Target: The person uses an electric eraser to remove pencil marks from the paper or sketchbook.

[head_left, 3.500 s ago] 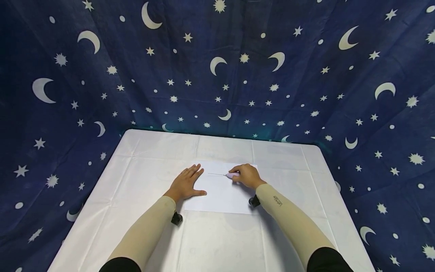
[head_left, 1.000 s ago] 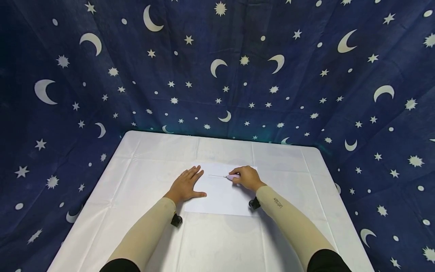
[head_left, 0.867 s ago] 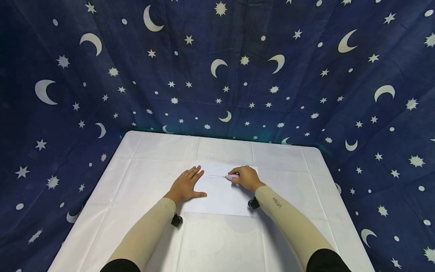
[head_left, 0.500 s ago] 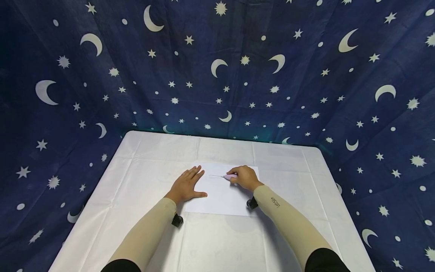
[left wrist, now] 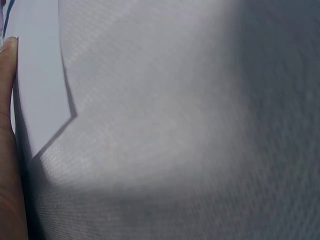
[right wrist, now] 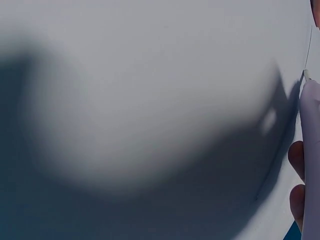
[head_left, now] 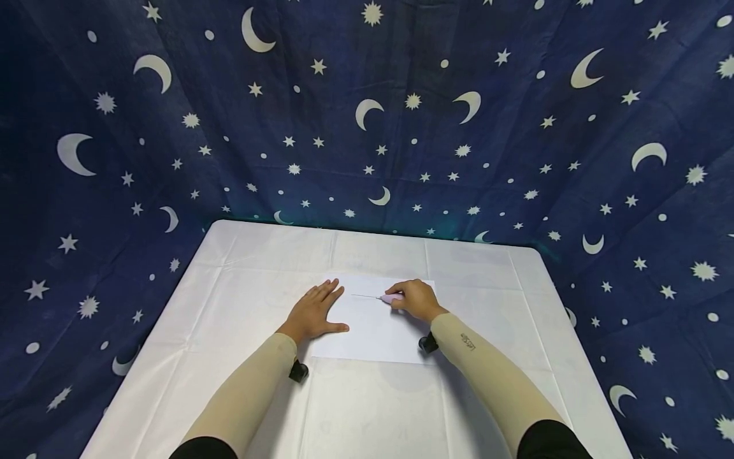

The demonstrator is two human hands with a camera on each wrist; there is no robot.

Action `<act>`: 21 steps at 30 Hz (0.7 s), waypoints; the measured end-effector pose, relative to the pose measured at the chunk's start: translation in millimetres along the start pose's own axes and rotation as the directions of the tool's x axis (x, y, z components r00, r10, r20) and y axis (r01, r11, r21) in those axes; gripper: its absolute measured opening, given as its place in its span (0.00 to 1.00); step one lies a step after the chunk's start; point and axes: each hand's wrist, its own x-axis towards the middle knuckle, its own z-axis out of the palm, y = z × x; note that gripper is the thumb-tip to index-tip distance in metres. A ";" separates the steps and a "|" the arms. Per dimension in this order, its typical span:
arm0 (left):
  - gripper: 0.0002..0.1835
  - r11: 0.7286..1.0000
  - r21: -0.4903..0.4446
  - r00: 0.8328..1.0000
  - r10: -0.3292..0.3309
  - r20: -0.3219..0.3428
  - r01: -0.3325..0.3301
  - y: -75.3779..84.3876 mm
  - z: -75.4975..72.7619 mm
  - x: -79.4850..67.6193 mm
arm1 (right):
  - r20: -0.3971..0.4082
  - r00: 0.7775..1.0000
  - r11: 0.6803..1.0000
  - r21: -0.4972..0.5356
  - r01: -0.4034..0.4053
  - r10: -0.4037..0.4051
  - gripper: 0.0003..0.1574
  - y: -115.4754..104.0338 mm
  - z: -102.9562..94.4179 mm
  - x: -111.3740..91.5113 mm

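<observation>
A sheet of white paper (head_left: 373,338) lies on the table between both hands. My left hand (head_left: 311,313) rests flat on its left edge, fingers spread and thumb pointing right. My right hand (head_left: 418,301) grips a lilac pen-shaped tool (head_left: 392,298) over the paper's right half. The tool's fine pale tip points left, right at the end of a thin straight line (head_left: 364,296) on the sheet. The right wrist view shows the lilac barrel (right wrist: 312,140) with two fingertips beside it. In the left wrist view, the thumb (left wrist: 6,80) lies along the paper's corner (left wrist: 45,100).
A creased white cloth (head_left: 367,408) covers the table. Behind and at both sides hangs a dark blue curtain (head_left: 344,83) with moons and stars. A small black camera (head_left: 299,371) sits at the left wrist and another dark camera (head_left: 427,343) at the right.
The right hand with the lilac tool shifted slightly left along the line by half a second ago and is now back a little to the right. The left hand has stayed put.
</observation>
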 end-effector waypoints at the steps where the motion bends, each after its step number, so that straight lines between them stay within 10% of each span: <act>1: 0.57 1.000 -0.001 1.000 0.000 0.001 0.000 0.6 -0.2 -0.2 | -0.001 1.000 1.000 0.000 0.001 -0.001 0.16 -0.5 0.7 0.4; 21: 0.57 1.000 0.001 1.000 0.004 -0.013 -0.004 0.4 -0.7 -1.8 | 0.005 1.000 1.000 -0.016 -0.018 0.018 0.16 1.2 -0.6 -1.8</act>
